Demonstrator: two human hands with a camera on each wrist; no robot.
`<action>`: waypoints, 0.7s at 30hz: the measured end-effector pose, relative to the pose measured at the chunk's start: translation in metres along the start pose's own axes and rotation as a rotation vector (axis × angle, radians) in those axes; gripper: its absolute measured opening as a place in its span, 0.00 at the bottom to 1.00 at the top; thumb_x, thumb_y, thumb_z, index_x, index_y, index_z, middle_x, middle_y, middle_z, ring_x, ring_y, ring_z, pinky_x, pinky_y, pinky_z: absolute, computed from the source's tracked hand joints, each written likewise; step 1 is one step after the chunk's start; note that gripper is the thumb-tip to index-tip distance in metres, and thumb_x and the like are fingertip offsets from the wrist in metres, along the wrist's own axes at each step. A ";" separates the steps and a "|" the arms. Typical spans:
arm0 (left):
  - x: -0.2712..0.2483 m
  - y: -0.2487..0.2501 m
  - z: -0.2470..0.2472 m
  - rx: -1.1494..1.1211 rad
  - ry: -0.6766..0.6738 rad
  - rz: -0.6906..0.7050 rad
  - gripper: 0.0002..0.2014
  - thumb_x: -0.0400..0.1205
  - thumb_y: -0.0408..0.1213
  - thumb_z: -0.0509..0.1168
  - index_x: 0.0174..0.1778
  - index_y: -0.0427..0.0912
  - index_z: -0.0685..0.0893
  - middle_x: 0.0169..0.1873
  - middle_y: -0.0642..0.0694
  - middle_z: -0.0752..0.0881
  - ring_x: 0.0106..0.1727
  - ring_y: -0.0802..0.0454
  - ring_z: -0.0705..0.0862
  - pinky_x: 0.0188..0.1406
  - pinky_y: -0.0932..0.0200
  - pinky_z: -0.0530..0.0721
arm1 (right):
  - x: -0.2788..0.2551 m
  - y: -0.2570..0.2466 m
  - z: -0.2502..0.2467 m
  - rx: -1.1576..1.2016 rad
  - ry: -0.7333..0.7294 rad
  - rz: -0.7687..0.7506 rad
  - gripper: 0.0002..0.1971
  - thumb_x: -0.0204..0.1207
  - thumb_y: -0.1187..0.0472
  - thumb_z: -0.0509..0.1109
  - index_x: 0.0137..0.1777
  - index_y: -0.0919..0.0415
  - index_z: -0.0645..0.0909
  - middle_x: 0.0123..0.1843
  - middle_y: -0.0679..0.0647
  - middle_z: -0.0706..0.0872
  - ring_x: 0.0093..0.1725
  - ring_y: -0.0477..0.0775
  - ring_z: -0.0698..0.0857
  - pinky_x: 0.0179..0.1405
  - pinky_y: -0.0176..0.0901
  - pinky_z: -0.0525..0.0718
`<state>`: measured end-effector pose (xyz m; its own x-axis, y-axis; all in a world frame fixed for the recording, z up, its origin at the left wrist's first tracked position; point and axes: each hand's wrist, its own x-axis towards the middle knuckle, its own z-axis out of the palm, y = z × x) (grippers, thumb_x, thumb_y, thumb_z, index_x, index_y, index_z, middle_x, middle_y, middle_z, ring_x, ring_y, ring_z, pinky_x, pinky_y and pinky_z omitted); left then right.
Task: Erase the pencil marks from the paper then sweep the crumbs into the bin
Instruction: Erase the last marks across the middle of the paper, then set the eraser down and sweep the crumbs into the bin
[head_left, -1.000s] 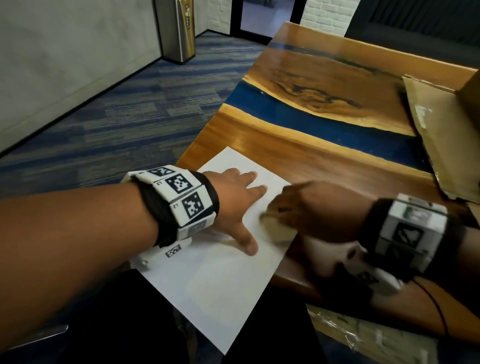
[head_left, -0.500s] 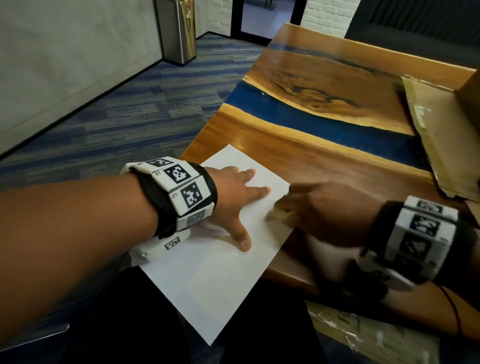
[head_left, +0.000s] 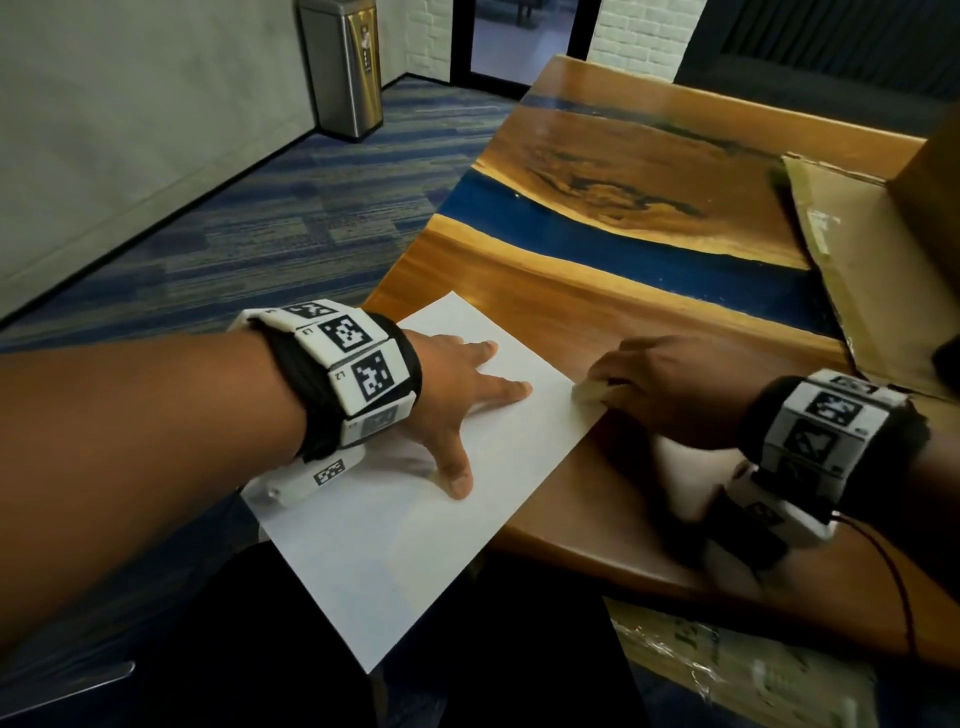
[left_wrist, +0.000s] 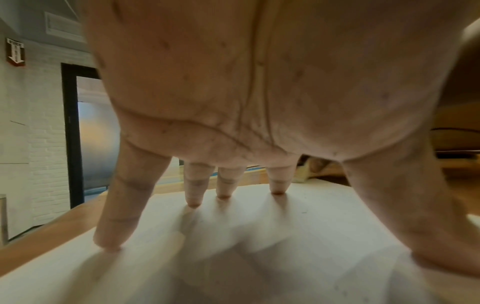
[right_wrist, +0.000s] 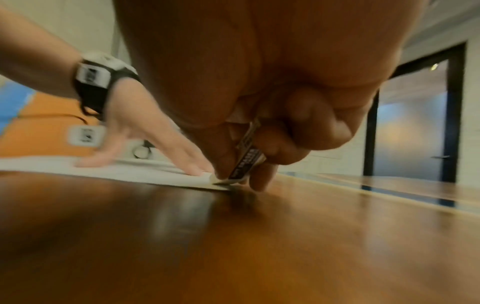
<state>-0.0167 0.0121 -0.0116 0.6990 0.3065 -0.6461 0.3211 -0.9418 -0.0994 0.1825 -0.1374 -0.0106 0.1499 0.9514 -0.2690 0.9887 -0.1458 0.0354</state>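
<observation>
A white sheet of paper (head_left: 395, 535) lies at the near left corner of the wooden table (head_left: 623, 322), hanging over its edge. My left hand (head_left: 467, 400) presses flat on the paper with fingers spread; the left wrist view shows the fingertips (left_wrist: 193, 202) on the sheet (left_wrist: 259, 246). My right hand (head_left: 670, 384) grips a white eraser (head_left: 589, 391) at the paper's right edge. In the right wrist view the eraser (right_wrist: 246, 162) has a dark printed sleeve and touches the paper (right_wrist: 155, 174). No pencil marks or crumbs show clearly.
A steel bin (head_left: 343, 67) stands on the carpet by the wall, far left. Flattened cardboard (head_left: 883, 270) covers the table's right side. A plastic-wrapped package (head_left: 737, 670) lies below the table's near edge. A blue resin band (head_left: 623, 244) crosses the table.
My right hand with the eraser has slid rightward, from over the paper to its right edge. The left hand has stayed pressed on the sheet.
</observation>
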 end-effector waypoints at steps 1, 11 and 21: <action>-0.001 -0.001 0.000 -0.014 0.017 -0.008 0.61 0.66 0.73 0.75 0.86 0.72 0.39 0.90 0.49 0.39 0.89 0.39 0.49 0.81 0.31 0.66 | 0.004 0.013 0.000 -0.008 0.021 0.073 0.14 0.86 0.47 0.58 0.69 0.39 0.77 0.63 0.42 0.81 0.57 0.50 0.80 0.57 0.48 0.83; -0.009 -0.099 0.040 -0.448 0.323 -0.441 0.53 0.57 0.82 0.65 0.74 0.50 0.76 0.74 0.42 0.78 0.73 0.39 0.77 0.71 0.43 0.77 | -0.007 0.036 0.003 0.004 0.136 0.257 0.26 0.80 0.33 0.62 0.75 0.41 0.73 0.71 0.49 0.75 0.64 0.55 0.78 0.58 0.51 0.83; -0.040 -0.136 0.065 -1.097 0.679 -0.419 0.08 0.78 0.29 0.78 0.40 0.40 0.84 0.34 0.43 0.87 0.36 0.45 0.84 0.36 0.57 0.78 | -0.008 -0.027 -0.011 0.263 -0.032 0.055 0.14 0.83 0.43 0.66 0.64 0.44 0.82 0.56 0.40 0.87 0.47 0.38 0.83 0.46 0.34 0.78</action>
<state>-0.1298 0.1186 -0.0208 0.4963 0.8478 -0.1871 0.7023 -0.2654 0.6605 0.1545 -0.1381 0.0011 0.1991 0.9315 -0.3043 0.9430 -0.2666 -0.1993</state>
